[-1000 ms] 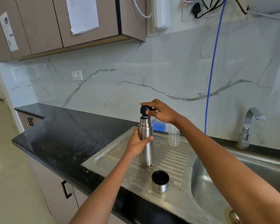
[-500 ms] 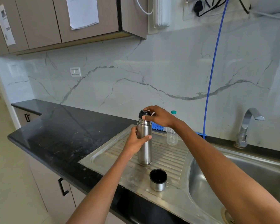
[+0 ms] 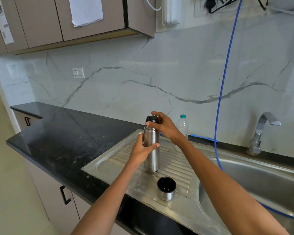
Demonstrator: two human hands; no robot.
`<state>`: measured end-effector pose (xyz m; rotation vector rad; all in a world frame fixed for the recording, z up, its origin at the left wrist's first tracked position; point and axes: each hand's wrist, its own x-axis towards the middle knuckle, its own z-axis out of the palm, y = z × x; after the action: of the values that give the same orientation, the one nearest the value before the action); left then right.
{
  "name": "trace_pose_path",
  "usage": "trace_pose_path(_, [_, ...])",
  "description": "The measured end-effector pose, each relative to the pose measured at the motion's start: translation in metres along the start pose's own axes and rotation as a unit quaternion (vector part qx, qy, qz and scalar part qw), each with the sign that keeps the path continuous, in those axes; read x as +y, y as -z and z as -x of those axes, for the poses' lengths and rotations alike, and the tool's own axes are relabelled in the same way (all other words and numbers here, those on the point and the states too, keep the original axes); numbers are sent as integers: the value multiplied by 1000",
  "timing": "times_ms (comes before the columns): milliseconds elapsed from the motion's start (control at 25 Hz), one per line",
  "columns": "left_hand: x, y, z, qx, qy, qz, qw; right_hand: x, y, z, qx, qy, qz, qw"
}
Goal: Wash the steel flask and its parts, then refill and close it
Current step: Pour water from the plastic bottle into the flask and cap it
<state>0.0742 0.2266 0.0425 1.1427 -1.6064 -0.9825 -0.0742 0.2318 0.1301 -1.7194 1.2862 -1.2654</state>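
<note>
The steel flask (image 3: 152, 158) stands upright on the ribbed steel drainboard (image 3: 119, 160). My left hand (image 3: 141, 150) grips its body from the left. A black stopper (image 3: 151, 119) sits in the flask's mouth, and my right hand (image 3: 166, 127) pinches it from the right and above. The flask's steel cup lid (image 3: 166, 188) stands apart on the drainboard in front of the flask, open side up, with a black inside.
A clear plastic bottle with a teal cap (image 3: 182, 125) stands behind my right wrist. The sink basin (image 3: 265, 180) lies to the right, with a tap (image 3: 263, 131) at the wall. A blue hose (image 3: 225, 78) hangs down into the basin. Black counter (image 3: 61, 138) stretches left.
The black stopper has come down from just above the flask's mouth into it, my right hand still on it. The left hand keeps its hold on the body. The camera has tilted slightly.
</note>
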Motion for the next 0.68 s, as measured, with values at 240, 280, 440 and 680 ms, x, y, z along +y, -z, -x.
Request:
trace_pose_path(240, [-5, 4, 2, -17, 3, 6, 1000, 3, 7, 2, -12, -17, -87, 996])
trace_pose_path(280, [-6, 4, 2, -20, 2, 5, 1000, 5, 9, 2, -2, -10, -94, 995])
trace_pose_path(440, [-7, 3, 3, -22, -2, 5, 1000, 2, 1, -3, -13, 7, -43, 999])
trace_pose_path(680, [-8, 3, 6, -29, -2, 20, 999, 10, 11, -4, -35, 1, -101, 994])
